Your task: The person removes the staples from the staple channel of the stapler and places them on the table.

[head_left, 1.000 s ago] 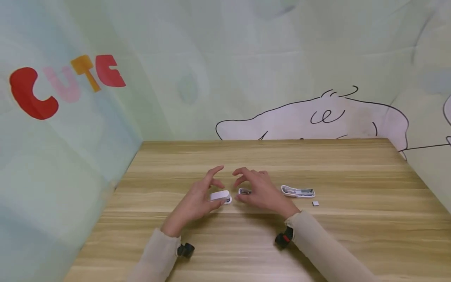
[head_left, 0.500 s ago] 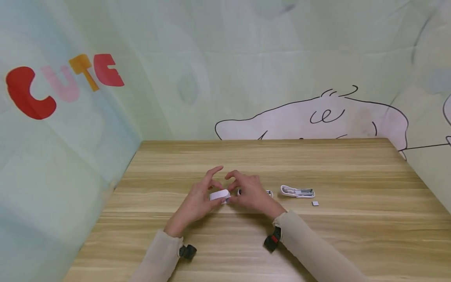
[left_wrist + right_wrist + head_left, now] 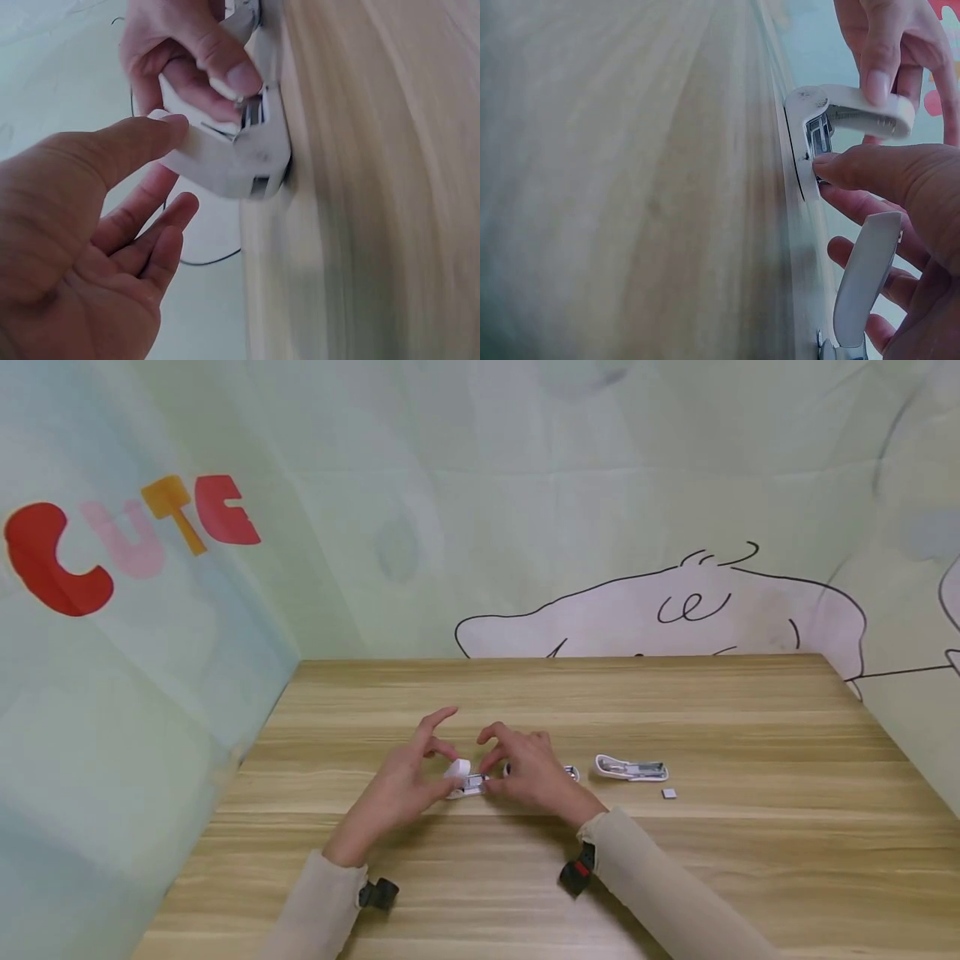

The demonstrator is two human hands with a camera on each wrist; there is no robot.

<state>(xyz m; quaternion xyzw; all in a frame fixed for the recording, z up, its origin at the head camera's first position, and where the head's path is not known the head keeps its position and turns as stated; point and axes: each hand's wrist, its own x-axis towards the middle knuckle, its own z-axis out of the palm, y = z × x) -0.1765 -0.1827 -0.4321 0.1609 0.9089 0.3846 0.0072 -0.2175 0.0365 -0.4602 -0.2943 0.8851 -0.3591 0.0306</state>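
Observation:
A white stapler (image 3: 474, 783) lies on the table, its top arm swung up and its metal staple channel showing. My left hand (image 3: 397, 783) pinches the raised top arm (image 3: 206, 161) between thumb and fingers. At the other end, my right hand (image 3: 529, 774) pinches the base (image 3: 804, 161) near its tip, with thumb and index finger at the metal channel. Behind my right hand stands a second white stapler (image 3: 866, 277), partly hidden by that hand in the head view; its arm is also raised.
Right of my hands a third white stapler (image 3: 632, 768) lies on the wooden table (image 3: 480, 877) with its metal inside showing. Near it lies a small whitish square piece (image 3: 669, 793). A printed cloth (image 3: 375, 527) hangs behind the table.
My right hand has moved left from the second stapler to the first and taken hold of its base. My left hand has moved slightly left, swinging the top arm up.

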